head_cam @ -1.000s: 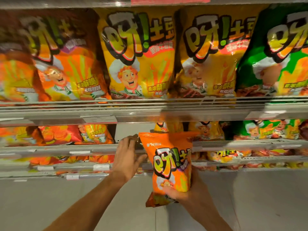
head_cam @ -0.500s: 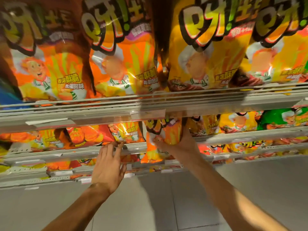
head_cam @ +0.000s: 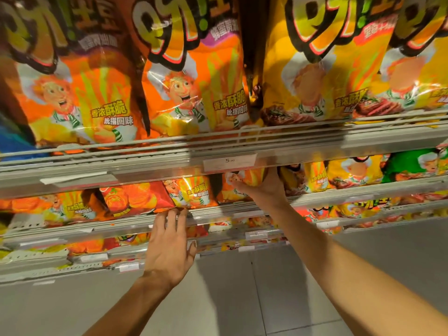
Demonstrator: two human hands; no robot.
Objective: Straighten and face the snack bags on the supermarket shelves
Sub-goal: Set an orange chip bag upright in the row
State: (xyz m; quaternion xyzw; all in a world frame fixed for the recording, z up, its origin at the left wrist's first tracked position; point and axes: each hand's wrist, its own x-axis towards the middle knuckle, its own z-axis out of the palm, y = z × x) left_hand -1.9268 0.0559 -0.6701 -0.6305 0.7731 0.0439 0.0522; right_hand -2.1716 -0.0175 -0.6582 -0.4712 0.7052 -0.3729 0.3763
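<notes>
My right hand (head_cam: 263, 190) reaches under the upper shelf edge and grips an orange snack bag (head_cam: 247, 178) standing on the second shelf. The upper part of that bag is hidden behind the shelf rail. My left hand (head_cam: 169, 246) has straight fingers whose tips touch the front rail of the second shelf (head_cam: 135, 220), just below an orange bag (head_cam: 191, 192) and a red bag (head_cam: 135, 197). Large orange bags (head_cam: 194, 81) and yellow bags (head_cam: 327, 69) stand upright on the top shelf, faces forward.
A price label (head_cam: 229, 161) sits on the upper shelf rail (head_cam: 97, 166). A green bag (head_cam: 409, 166) and yellow bags (head_cam: 349, 170) stand right of my right hand. Lower shelves (head_cam: 72, 258) hold more bags. Grey floor tiles (head_cam: 242, 299) lie below.
My right hand lifted the orange bag from in front of the shelves up into the second shelf and pushed it further in. My left hand slid along the rail. The view moved closer and left.
</notes>
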